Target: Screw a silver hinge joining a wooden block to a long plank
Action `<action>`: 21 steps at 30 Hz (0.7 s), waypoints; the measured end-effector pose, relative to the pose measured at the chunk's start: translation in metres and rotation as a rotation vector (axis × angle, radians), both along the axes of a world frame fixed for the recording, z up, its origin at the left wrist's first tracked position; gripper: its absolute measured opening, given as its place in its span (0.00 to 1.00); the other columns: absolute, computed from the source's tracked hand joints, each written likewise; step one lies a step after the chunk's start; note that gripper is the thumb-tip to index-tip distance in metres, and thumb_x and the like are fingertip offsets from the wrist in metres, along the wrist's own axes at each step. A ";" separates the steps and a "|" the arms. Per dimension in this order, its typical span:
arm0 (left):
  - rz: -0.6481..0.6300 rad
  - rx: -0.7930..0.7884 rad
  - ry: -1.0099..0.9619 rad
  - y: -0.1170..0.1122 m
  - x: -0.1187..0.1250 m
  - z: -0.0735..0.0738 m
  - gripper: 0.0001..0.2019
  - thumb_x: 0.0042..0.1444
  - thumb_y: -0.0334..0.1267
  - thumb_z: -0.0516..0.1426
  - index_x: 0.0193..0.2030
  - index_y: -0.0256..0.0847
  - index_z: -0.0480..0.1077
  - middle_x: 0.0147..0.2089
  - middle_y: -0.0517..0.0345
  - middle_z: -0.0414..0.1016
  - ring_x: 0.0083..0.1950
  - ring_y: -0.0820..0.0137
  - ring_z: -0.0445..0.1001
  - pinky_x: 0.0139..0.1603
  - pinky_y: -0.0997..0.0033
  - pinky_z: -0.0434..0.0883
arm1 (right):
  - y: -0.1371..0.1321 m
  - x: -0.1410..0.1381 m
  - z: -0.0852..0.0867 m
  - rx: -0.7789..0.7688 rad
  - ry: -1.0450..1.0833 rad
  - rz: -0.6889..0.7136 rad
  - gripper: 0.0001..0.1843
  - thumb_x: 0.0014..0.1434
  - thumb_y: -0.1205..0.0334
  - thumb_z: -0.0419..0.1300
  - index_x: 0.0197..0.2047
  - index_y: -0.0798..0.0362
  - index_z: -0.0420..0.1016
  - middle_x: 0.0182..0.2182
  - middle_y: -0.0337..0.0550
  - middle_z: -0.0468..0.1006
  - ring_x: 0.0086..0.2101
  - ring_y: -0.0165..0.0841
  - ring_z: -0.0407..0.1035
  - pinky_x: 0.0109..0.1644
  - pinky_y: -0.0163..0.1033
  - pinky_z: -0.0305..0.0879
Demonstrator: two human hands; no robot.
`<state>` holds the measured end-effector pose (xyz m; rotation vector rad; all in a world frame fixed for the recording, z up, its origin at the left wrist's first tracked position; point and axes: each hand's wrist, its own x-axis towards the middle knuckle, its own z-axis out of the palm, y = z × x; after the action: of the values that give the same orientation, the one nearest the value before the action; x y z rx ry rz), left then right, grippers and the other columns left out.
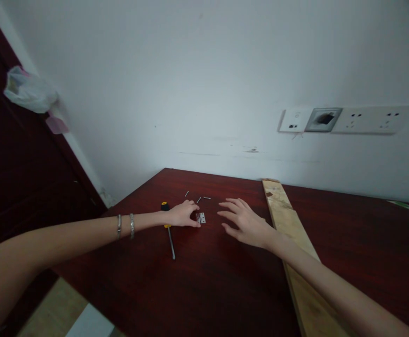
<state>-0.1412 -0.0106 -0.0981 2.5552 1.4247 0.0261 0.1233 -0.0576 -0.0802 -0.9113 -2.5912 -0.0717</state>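
Observation:
A small silver hinge (202,217) lies on the dark red tabletop, its plate with screw holes showing. My left hand (183,214) reaches in from the left, thumb and forefinger closed about the hinge's near and far edges. Part of the hinge is hidden by the fingers. To its right, my right hand (241,220) hovers over the table with fingers spread and nothing in them. Beneath my left wrist lies a screwdriver (171,243) with a black and yellow handle, partly covered. Beyond the hinge are three screws, one (186,193) apart from the other two (207,198).
A long wooden board (281,201) lies across the table (204,290) under my right forearm. The white wall (190,84) rises behind, with a row of sockets (355,120) at right. A plastic bag (31,91) hangs at the door on the left.

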 end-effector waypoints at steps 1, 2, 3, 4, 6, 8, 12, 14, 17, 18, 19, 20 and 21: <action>0.008 0.002 0.000 0.000 0.001 -0.001 0.31 0.48 0.55 0.61 0.54 0.36 0.66 0.51 0.46 0.67 0.53 0.56 0.65 0.49 0.64 0.65 | -0.002 0.002 -0.001 0.006 0.011 0.002 0.19 0.60 0.60 0.53 0.53 0.52 0.73 0.56 0.52 0.69 0.59 0.48 0.57 0.61 0.62 0.53; 0.015 0.007 -0.004 0.000 0.002 -0.002 0.30 0.48 0.55 0.61 0.53 0.36 0.67 0.51 0.47 0.67 0.53 0.56 0.66 0.49 0.64 0.65 | -0.003 0.004 -0.002 0.013 0.022 0.004 0.18 0.60 0.60 0.53 0.53 0.52 0.73 0.56 0.51 0.69 0.59 0.47 0.57 0.61 0.62 0.53; 0.022 0.014 -0.010 0.000 0.003 -0.003 0.29 0.48 0.54 0.61 0.52 0.37 0.67 0.50 0.48 0.67 0.52 0.57 0.66 0.48 0.64 0.65 | -0.003 0.007 -0.003 0.019 0.030 0.002 0.18 0.60 0.61 0.53 0.52 0.52 0.73 0.56 0.51 0.69 0.59 0.47 0.57 0.61 0.61 0.54; 0.030 0.021 -0.013 0.000 0.004 -0.004 0.28 0.48 0.54 0.61 0.52 0.37 0.68 0.50 0.48 0.67 0.52 0.58 0.66 0.48 0.65 0.65 | -0.004 0.010 -0.004 0.025 0.036 -0.002 0.18 0.60 0.61 0.53 0.52 0.51 0.73 0.56 0.51 0.69 0.58 0.47 0.58 0.61 0.61 0.54; 0.049 0.034 -0.012 0.001 0.006 -0.005 0.27 0.49 0.53 0.60 0.51 0.38 0.68 0.48 0.49 0.68 0.51 0.58 0.67 0.48 0.65 0.65 | -0.005 0.016 -0.006 0.029 0.040 -0.016 0.18 0.60 0.61 0.53 0.52 0.51 0.73 0.56 0.50 0.69 0.58 0.47 0.59 0.61 0.60 0.55; 0.058 0.039 -0.009 0.001 0.007 -0.005 0.25 0.49 0.52 0.60 0.50 0.37 0.69 0.48 0.49 0.68 0.50 0.58 0.67 0.48 0.64 0.65 | -0.006 0.022 -0.006 0.026 0.039 -0.035 0.17 0.61 0.61 0.53 0.51 0.51 0.73 0.56 0.50 0.70 0.58 0.46 0.59 0.61 0.60 0.55; 0.060 0.034 -0.022 0.000 0.008 -0.005 0.21 0.50 0.51 0.60 0.45 0.38 0.71 0.47 0.49 0.69 0.50 0.58 0.68 0.48 0.64 0.66 | -0.009 0.030 -0.008 0.017 0.044 -0.066 0.17 0.61 0.62 0.52 0.51 0.52 0.74 0.55 0.50 0.70 0.57 0.46 0.60 0.60 0.60 0.55; 0.064 0.033 -0.031 0.000 0.008 -0.004 0.20 0.50 0.51 0.59 0.43 0.38 0.72 0.46 0.49 0.69 0.49 0.58 0.68 0.46 0.65 0.66 | -0.010 0.032 -0.009 0.016 0.054 -0.070 0.17 0.60 0.63 0.53 0.51 0.51 0.74 0.55 0.51 0.70 0.57 0.46 0.61 0.60 0.61 0.55; 0.066 0.029 -0.046 0.001 0.007 -0.005 0.19 0.51 0.51 0.59 0.42 0.39 0.72 0.44 0.50 0.69 0.48 0.59 0.69 0.46 0.65 0.66 | -0.012 0.036 -0.010 0.014 0.067 -0.070 0.17 0.59 0.64 0.53 0.51 0.51 0.73 0.55 0.51 0.70 0.57 0.46 0.61 0.60 0.61 0.55; 0.065 0.026 -0.050 0.002 0.007 -0.005 0.19 0.51 0.51 0.59 0.42 0.39 0.72 0.44 0.50 0.69 0.48 0.59 0.69 0.46 0.66 0.66 | -0.012 0.037 -0.011 0.014 0.069 -0.069 0.17 0.59 0.64 0.53 0.51 0.50 0.73 0.55 0.51 0.70 0.57 0.46 0.61 0.60 0.61 0.56; 0.062 0.023 -0.053 0.003 0.006 -0.006 0.20 0.50 0.51 0.59 0.43 0.39 0.72 0.44 0.51 0.69 0.48 0.59 0.69 0.47 0.66 0.66 | -0.012 0.038 -0.011 0.014 0.069 -0.068 0.17 0.59 0.64 0.53 0.50 0.50 0.73 0.55 0.51 0.70 0.56 0.46 0.61 0.60 0.61 0.56; 0.058 0.022 -0.054 0.004 0.006 -0.007 0.20 0.50 0.51 0.60 0.44 0.39 0.72 0.44 0.51 0.69 0.48 0.60 0.69 0.47 0.66 0.66 | -0.012 0.039 -0.012 0.015 0.068 -0.067 0.17 0.59 0.64 0.53 0.51 0.50 0.73 0.55 0.51 0.70 0.56 0.45 0.61 0.60 0.61 0.55; 0.052 0.020 -0.056 0.005 0.005 -0.008 0.21 0.50 0.51 0.60 0.45 0.39 0.71 0.45 0.51 0.69 0.48 0.60 0.68 0.47 0.66 0.66 | -0.012 0.040 -0.012 0.016 0.065 -0.068 0.17 0.59 0.64 0.52 0.51 0.50 0.73 0.55 0.51 0.70 0.56 0.45 0.61 0.60 0.61 0.55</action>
<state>-0.1361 -0.0053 -0.1056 2.5120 1.4766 0.1193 0.1632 -0.0697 -0.0923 -0.9794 -2.4967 -0.0793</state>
